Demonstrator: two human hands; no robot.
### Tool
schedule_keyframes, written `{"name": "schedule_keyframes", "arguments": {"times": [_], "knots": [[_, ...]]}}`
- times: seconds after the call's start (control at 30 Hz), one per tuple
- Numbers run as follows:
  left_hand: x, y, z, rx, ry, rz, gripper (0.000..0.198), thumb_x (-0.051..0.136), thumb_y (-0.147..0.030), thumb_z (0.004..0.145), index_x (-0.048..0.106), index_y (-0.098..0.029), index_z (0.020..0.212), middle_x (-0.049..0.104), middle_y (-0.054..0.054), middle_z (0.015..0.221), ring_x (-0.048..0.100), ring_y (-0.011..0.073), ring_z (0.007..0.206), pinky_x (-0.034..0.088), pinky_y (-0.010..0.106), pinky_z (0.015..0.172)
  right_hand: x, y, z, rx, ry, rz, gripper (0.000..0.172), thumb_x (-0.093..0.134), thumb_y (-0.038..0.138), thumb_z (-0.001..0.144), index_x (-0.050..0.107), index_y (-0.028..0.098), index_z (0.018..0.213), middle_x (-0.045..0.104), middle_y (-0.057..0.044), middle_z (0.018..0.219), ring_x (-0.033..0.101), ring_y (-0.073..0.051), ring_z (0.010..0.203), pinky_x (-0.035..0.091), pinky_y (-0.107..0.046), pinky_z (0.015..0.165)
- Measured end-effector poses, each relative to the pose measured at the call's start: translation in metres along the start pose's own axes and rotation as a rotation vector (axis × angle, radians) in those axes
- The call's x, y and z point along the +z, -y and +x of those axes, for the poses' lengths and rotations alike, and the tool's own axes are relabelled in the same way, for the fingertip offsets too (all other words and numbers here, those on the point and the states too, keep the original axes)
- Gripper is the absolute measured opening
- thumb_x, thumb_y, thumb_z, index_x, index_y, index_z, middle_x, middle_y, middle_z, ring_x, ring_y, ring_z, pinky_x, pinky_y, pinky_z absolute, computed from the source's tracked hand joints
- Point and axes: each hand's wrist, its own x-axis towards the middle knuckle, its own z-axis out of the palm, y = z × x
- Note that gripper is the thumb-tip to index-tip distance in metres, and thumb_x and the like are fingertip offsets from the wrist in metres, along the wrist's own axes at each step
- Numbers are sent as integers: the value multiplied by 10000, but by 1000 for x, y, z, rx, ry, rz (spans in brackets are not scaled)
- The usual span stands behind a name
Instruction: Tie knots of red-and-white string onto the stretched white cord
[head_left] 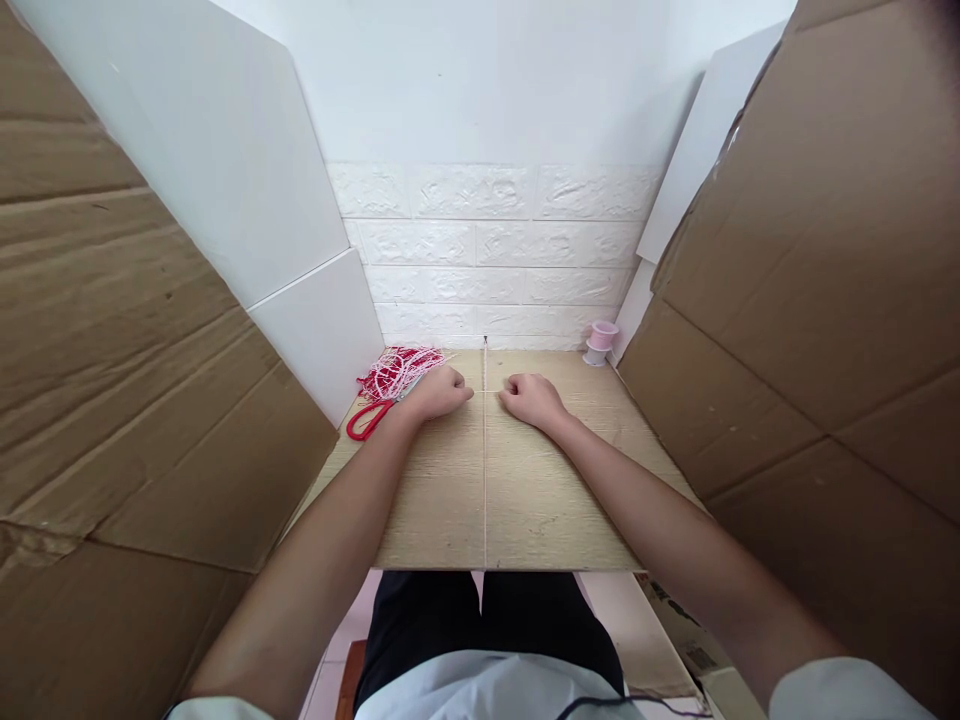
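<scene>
A thin pale cord (485, 480) runs straight down the middle of the wooden table (427, 500), from a small dark fixing (485, 340) at the back to the front edge. My left hand (442, 391) and my right hand (531, 399) are closed on either side of it. Between them a short pale thread (491, 392) is stretched level across the cord, one end pinched in each hand. Close behind my left hand lie red-handled scissors (369, 420), their blades partly hidden by that hand.
A pile of red and white braided cords (397, 372) lies at the back left. Two stacked thread spools, one pink (603, 334) and one greyish (595, 356), stand at the back right. Cardboard walls (150, 330) flank both sides, and a white brick-patterned wall (480, 245) closes the back.
</scene>
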Motion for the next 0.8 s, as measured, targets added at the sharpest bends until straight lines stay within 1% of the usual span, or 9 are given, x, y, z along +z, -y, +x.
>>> {"name": "schedule_keyframes", "arguments": {"times": [0.13,0.23,0.3,0.4,0.5,0.57,0.63,0.7,0.8], "knots": [[4,3,2,7,-20,34,242,542,-333,735,509,-195,539,505,1,520,445,150,536,262,299,538,-1,-2,-1,-12,4,21,226,544,360,842,651,196,730,687,-48,770,554,-172,708,267,-268,589],[7,3,3,27,-65,52,300,541,-423,788,562,-195,593,586,22,597,493,166,588,294,292,565,-1,-2,-2,-11,10,33,210,549,335,840,648,189,726,677,-53,759,546,-170,703,277,-268,600],[10,0,3,33,-112,67,362,509,-482,831,583,-194,625,620,37,645,512,173,620,305,289,585,-1,-1,-2,-10,0,51,187,551,319,838,641,187,740,668,-52,760,536,-169,693,286,-272,608],[14,-6,3,42,-165,96,409,443,-482,889,595,-193,643,632,50,667,515,177,633,302,291,598,-2,0,-3,-18,-62,74,135,568,305,820,621,188,780,654,-52,787,530,-181,723,313,-279,638],[17,-9,4,70,-205,85,387,441,-453,906,618,-189,685,646,53,692,524,179,650,313,292,616,-2,2,-4,-45,-192,80,116,596,304,797,598,190,822,639,-69,864,538,-220,851,358,-301,733],[17,-8,4,81,-237,52,358,450,-444,910,639,-186,746,661,52,729,539,180,672,327,289,629,-2,3,-4,-58,-283,96,131,600,301,796,592,191,869,627,-85,944,528,-249,945,374,-334,809],[17,-7,5,81,-263,27,335,458,-431,909,647,-184,784,666,48,749,545,179,685,332,286,631,-2,4,-5,-72,-346,132,158,593,283,803,594,190,929,614,-100,1017,513,-268,1009,381,-367,865],[18,-6,6,82,-273,20,327,462,-417,906,643,-183,766,658,42,737,538,175,681,327,284,627,-1,5,-5,-108,-366,193,197,584,250,806,597,185,991,607,-108,1051,510,-269,1029,387,-386,900],[20,-6,7,95,-279,11,346,454,-398,904,624,-180,697,635,34,690,512,166,660,320,285,623,1,5,-6,-227,-305,305,251,565,203,814,604,183,1061,616,-94,1031,530,-245,1001,406,-384,918]]}}
